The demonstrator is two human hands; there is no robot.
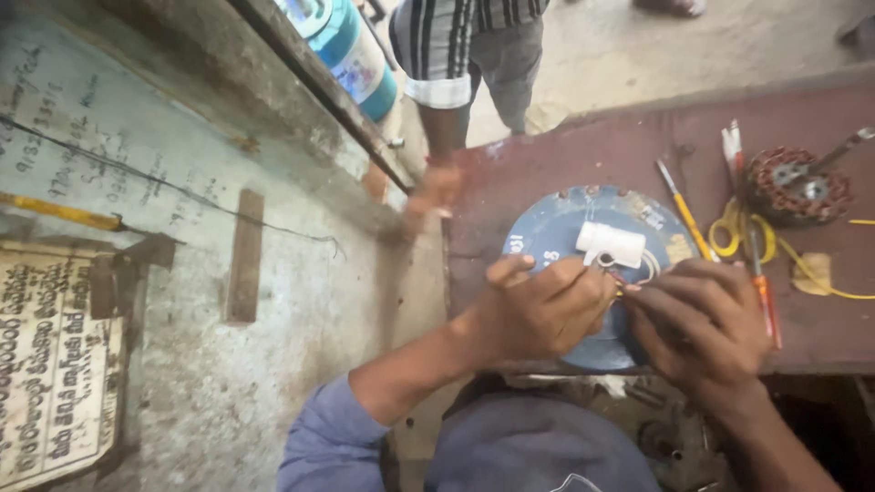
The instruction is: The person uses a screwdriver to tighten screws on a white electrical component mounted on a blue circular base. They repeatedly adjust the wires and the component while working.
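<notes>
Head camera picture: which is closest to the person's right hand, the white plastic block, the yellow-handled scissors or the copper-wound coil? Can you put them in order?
From the right hand, nearest first:
1. The white plastic block, just up and left of it on the blue round plate.
2. The yellow-handled scissors, above it on the bench.
3. The copper-wound coil, farthest, near the bench's upper right corner.

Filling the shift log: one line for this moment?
left hand: on blue disc | right hand: at wire ends | white capacitor on disc
</notes>
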